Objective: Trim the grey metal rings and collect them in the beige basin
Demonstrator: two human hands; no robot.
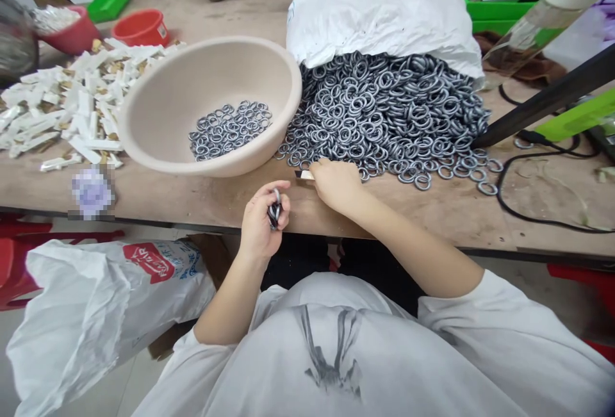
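My left hand [262,220] is closed around a few grey rings [274,211] just over the table's front edge. To its right, my right hand [335,181] is closed on a small knife [303,175], whose short blade points left. That hand rests at the near edge of a large heap of grey rings [384,116], and its fingertips are partly hidden. Left of the heap stands a beige basin [154,109] with a layer of similar rings [230,129] on its bottom.
A white sack [379,13] lies behind the ring heap, its mouth over it. White strips [81,106] are piled at left near a red bowl [140,27]. A black cable [509,205] and a dark bar [542,100] are at right. Another white sack [110,302] stands below the table.
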